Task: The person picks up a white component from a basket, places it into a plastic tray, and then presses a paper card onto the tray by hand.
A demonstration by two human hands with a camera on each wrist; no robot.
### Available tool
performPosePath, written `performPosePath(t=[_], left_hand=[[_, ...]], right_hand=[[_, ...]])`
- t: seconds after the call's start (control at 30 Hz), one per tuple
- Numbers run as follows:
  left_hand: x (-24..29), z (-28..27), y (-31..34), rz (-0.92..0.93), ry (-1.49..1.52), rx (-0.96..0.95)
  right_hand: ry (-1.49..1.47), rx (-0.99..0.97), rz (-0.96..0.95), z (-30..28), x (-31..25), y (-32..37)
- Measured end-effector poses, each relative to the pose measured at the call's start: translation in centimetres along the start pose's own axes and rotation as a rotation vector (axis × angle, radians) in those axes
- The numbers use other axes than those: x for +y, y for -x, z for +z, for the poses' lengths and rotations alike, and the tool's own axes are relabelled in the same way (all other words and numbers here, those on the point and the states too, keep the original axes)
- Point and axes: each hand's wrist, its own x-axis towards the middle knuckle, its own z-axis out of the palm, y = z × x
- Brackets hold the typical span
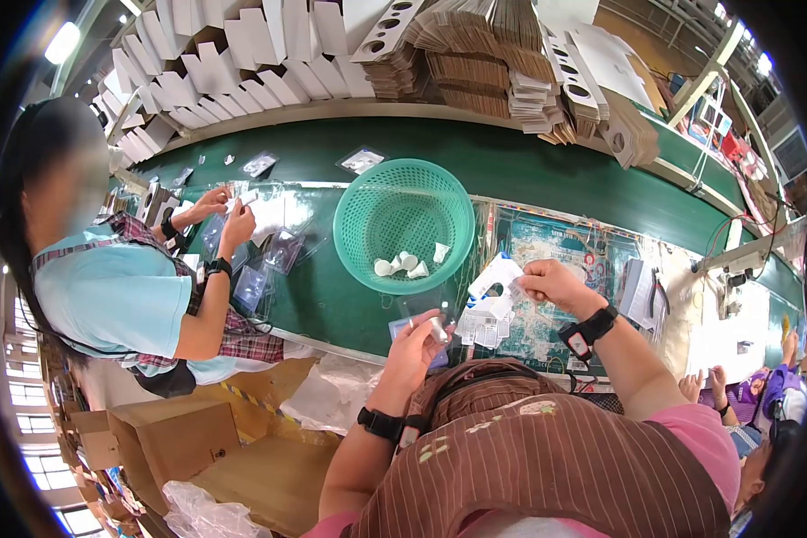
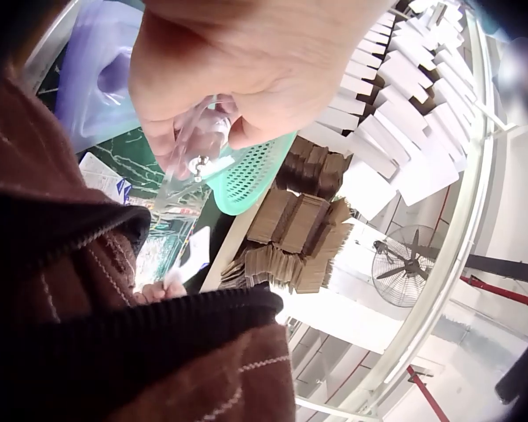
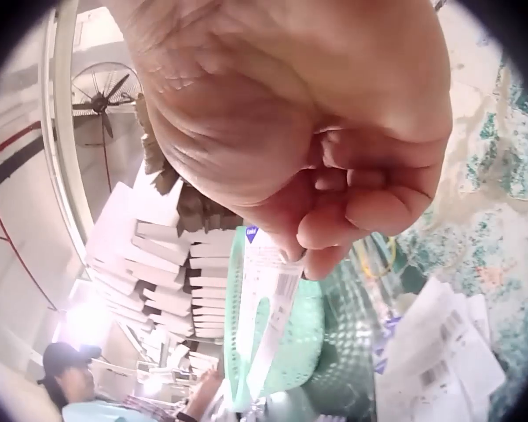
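My left hand [image 1: 411, 351] grips a clear plastic bag [image 2: 194, 141] with a small whitish part [image 1: 438, 330] at the fingertips. Fingers cover much of that part, and I cannot tell its kind. A printed white card [image 1: 496, 272] with a cut-out hole is pinched between thumb and fingers of my right hand [image 1: 558, 285]. In the right wrist view the card [image 3: 268, 299] hangs below the fingertips, overlapping the green basket. More printed white cards [image 1: 486, 330] lie in a loose pile just below it. Bluish-purple plastic [image 2: 92, 79] shows beyond my left hand.
A green mesh basket [image 1: 342, 224] holding several small white parts stands ahead. Pliers [image 1: 659, 291] lie to the right. Another person [image 1: 117, 278] works at the left among clear bags [image 1: 282, 251]. Stacked cardboard pieces [image 1: 484, 54] and white boxes [image 1: 251, 40] line the back shelf.
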Motion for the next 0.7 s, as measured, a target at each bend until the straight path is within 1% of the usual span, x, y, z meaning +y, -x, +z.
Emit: performPosePath(t=[0.03,0.07,0.1,0.13,0.17,0.2,0.23,0.27,0.3,0.33,0.37,0.4,0.47,0.5,0.57,0.6,0.67,0.7], left_hand=[[0.2,0.5,-0.2,-0.041,-0.025,-0.044],[0.4,0.9,-0.3,-0.083,-0.052,-0.088],[0.7,1.5,-0.3,-0.086,-0.054,-0.087],[0.9,2.1,-0.4,-0.143,-0.054,-0.113],[1.2,2.7,-0.5,-0.2,-0.055,-0.14],[1.3,3.1,-0.7,-0.204,-0.057,-0.142],[1.5,3.5,-0.8,-0.251,-0.073,-0.16],[1.6,3.8,-0.9,-0.301,-0.088,-0.177],[1.7,4.1,-0.9,-0.304,-0.089,-0.175],[1.7,4.4,-0.8,-0.302,-0.162,-0.146],[1.7,4.5,-0.8,-0.301,-0.234,-0.117],[1.6,4.4,-0.8,-0.307,-0.233,-0.113],[1.4,4.3,-1.0,-0.288,-0.305,-0.169],[1.5,4.4,-1.0,-0.289,-0.305,-0.167],[1.9,4.9,-0.8,-0.259,-0.248,-0.14],[1.8,4.8,-1.1,-0.258,-0.248,-0.139],[1.4,4.6,-1.8,-0.242,-0.168,-0.238],[1.2,4.8,-2.2,-0.242,-0.191,-0.238]], right_hand=[[0.005,-0.051,-0.026,0.4,-1.2,0.5],[0.002,-0.051,-0.025,0.8,-2.2,0.7],[0.134,-0.049,-0.093,1.1,-3.1,0.9],[0.266,-0.044,-0.159,1.4,-3.8,1.0],[0.263,-0.039,-0.158,1.7,-4.3,0.9],[0.369,-0.079,-0.222,1.9,-4.7,0.9],[0.475,-0.12,-0.286,2.3,-5.0,0.8],[0.471,-0.12,-0.283,2.6,-5.1,0.6],[0.534,-0.154,-0.338,2.9,-5.1,0.5],[0.596,-0.19,-0.392,3.2,-5.1,0.5],[0.654,-0.194,-0.373,3.5,-5.1,0.5],[0.649,-0.196,-0.368,3.7,-5.2,0.6],[0.735,-0.061,-0.376,3.9,-5.4,0.5],[0.733,-0.062,-0.375,3.9,-5.2,0.5],[0.586,0.148,-0.436,3.9,-4.8,0.3],[0.586,0.147,-0.437,3.8,-4.3,-0.1],[0.132,-0.145,-0.246,3.3,-3.0,-1.1],[0.133,-0.146,-0.248,2.9,-2.9,-1.3]])
